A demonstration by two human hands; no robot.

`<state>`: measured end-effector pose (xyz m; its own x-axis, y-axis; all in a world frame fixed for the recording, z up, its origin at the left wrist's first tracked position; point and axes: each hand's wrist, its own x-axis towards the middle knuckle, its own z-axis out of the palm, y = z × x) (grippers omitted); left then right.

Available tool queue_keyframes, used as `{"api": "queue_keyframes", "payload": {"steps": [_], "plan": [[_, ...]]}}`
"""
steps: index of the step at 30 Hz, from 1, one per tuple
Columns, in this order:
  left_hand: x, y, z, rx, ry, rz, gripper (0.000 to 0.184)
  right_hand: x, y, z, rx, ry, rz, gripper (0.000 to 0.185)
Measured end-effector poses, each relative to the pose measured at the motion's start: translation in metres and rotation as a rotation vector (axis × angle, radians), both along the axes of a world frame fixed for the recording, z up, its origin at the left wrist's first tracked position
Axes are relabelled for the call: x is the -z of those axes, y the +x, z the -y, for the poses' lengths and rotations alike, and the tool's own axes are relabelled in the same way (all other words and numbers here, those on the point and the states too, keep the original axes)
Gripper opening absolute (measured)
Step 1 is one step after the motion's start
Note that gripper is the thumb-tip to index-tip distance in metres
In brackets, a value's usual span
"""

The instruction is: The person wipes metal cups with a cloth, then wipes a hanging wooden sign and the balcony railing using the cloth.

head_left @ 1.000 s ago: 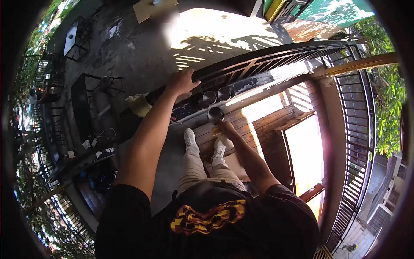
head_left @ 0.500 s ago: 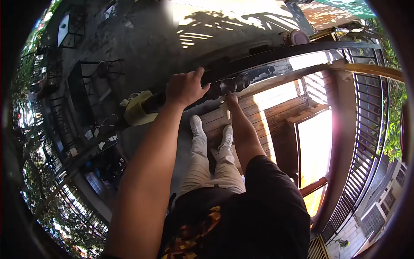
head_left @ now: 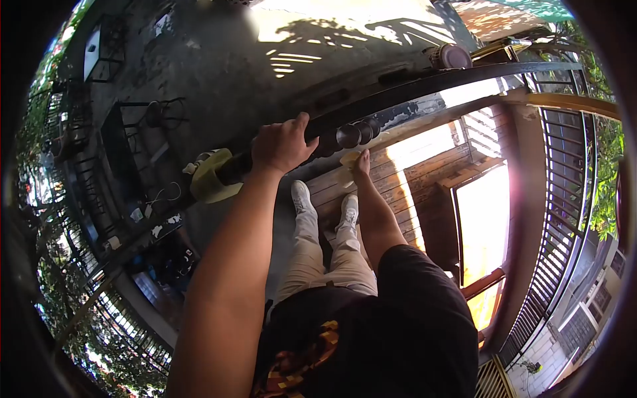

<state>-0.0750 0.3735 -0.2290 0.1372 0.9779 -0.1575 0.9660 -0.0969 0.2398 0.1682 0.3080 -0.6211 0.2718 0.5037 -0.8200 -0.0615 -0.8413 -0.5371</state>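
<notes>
My left hand (head_left: 282, 147) lies over a dark rail (head_left: 424, 87), its thumb and one finger showing and the other fingers bent over the far side. In my right hand (head_left: 362, 164) is a pale yellow piece (head_left: 346, 174), thin and soft-looking, perhaps a cloth. That hand is just below several round dark discs or cups (head_left: 348, 136) lined up along the rail's near side. Left of my left hand, a larger yellow cloth (head_left: 215, 176) hangs over the rail.
Wooden planks (head_left: 332, 184) lie beyond my shoes. A wooden-framed panel (head_left: 483, 219) is on the right, beside a metal railing (head_left: 557, 199). A round pot-like object (head_left: 454, 57) stands at the rail's far end. A dark metal frame (head_left: 123, 139) is on the left.
My right hand has drawn down and slightly right, away from the round discs, with the pale yellow piece now showing more. My left hand has stayed on the rail.
</notes>
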Motion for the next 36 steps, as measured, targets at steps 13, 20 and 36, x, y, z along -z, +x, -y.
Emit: {"api": "queue_keyframes", "payload": {"steps": [13,20,36], "plan": [[0.005,0.001,-0.001,0.022,0.047,-0.014,0.045,-0.028,-0.007,-0.025,0.024,0.194,-0.164,0.046],[0.007,0.005,-0.001,0.030,0.032,-0.078,0.047,0.009,0.018,0.019,-0.013,0.149,-0.185,0.051],[0.010,0.023,0.005,0.022,0.114,-0.209,0.045,0.036,0.096,0.126,-0.008,0.065,0.187,0.054]]}}
